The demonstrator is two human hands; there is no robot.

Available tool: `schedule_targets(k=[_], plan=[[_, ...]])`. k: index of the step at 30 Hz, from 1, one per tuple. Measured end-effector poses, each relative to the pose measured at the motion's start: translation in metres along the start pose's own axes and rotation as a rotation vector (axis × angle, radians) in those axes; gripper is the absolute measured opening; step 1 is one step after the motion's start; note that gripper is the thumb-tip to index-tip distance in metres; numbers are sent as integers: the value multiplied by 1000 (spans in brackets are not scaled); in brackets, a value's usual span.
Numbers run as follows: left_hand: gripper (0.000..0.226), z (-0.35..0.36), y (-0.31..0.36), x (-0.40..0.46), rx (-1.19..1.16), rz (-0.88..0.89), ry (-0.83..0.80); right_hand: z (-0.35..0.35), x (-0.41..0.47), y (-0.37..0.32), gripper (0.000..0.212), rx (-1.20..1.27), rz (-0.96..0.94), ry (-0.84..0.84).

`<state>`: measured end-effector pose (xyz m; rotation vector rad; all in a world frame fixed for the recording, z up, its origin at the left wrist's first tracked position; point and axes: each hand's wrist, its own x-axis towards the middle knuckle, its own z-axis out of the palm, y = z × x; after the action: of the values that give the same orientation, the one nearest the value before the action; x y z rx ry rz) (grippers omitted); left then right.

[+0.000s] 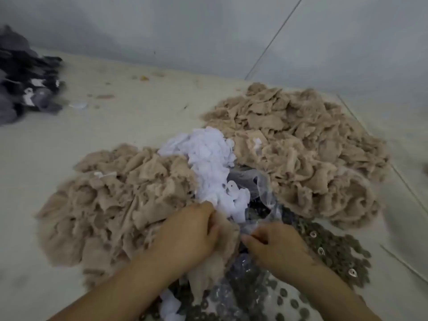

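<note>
Two heaps of beige fabric pieces lie on a pale surface, one at the left (111, 205) and a larger one at the right (298, 154). Between them sits a small mound of white fabric pieces (208, 163). My left hand (185, 235) grips a beige piece (213, 269) that hangs below it. My right hand (275, 246) has curled fingers pinching at the edge of that piece, close to a clear plastic bag (250, 181). Dark ring-shaped parts (333, 258) are spread under and to the right of my right hand.
A pile of dark grey and black fabric (25, 75) lies at the far left. Small scraps dot the pale surface (129, 107) behind the heaps. A grey wall (208, 31) rises at the back.
</note>
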<state>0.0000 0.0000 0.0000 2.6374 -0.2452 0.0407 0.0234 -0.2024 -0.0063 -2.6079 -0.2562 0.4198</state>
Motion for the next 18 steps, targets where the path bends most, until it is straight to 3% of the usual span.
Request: schedule_targets(k=[2,4,9,13,18], plan=[[19,10,-6,1,65,-40,72,14,3,5,54,-17,3,15],[21,18,-13,0,86,-83,117,24,5,7,38,29,-14,75],[15,35,-17,-4,-127,4,265,35,5,4,13,424,-67,9],[21,32,-5,-2,-275,66,362,32,3,0,10,367,-135,50],[18,33,8,3,-447,-3,404,34,5,1,14,325,-178,231]])
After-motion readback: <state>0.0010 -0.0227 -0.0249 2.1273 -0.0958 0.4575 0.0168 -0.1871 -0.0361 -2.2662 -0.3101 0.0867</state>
